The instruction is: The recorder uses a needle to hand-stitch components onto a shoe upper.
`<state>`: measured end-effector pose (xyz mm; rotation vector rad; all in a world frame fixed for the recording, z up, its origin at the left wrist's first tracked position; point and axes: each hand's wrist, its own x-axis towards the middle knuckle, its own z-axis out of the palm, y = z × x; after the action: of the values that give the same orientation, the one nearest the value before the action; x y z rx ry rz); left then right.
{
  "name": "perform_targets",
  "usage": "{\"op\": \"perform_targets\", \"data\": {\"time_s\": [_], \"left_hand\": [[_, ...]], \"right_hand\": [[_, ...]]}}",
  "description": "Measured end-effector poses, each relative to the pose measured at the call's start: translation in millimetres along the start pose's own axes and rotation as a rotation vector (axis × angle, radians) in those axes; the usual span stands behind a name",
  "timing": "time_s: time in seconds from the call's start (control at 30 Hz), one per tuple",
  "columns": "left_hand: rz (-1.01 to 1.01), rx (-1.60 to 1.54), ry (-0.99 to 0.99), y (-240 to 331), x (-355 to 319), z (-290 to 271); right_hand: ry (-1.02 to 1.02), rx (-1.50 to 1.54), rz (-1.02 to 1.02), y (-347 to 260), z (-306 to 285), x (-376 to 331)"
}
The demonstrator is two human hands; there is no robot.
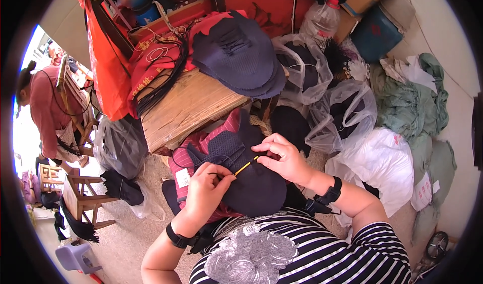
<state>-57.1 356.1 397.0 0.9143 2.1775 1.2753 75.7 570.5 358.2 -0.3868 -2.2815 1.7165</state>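
A thin yellow stick, with a dark band near its upper end, slants between my two hands above my lap. My left hand pinches its lower end between thumb and forefinger. At the upper end my right hand has thumb and forefinger closed around the tip, though the exact grip is partly hidden. Beneath both hands lies a dark navy fabric piece, with a mesh-textured part beyond it. A dark thread loops out left of the mesh. Red striped cloth lies under these pieces.
Ahead stands a wooden bench bearing stacked navy fabric pieces and black cords. Plastic bags and a white sack crowd the right. At left are a wooden stool, a grey bag and another person.
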Motion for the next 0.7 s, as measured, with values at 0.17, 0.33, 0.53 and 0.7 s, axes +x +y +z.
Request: {"op": "perform_targets", "data": {"time_s": [0.17, 0.33, 0.53, 0.7], "left_hand": [[0.052, 0.003, -0.034, -2, 5, 10], [0.217, 0.063, 0.007, -7, 7, 16], [0.220, 0.112, -0.120, -8, 3, 11], [0.216, 0.111, -0.130, -5, 4, 9]], "right_hand": [[-0.052, -0.033, -0.128, 13, 0, 5], [-0.216, 0.624, 0.204, 24, -3, 11], [-0.014, 0.927, 0.316, 29, -14, 12], [-0.138, 0.678, 0.330, 19, -6, 13]]}}
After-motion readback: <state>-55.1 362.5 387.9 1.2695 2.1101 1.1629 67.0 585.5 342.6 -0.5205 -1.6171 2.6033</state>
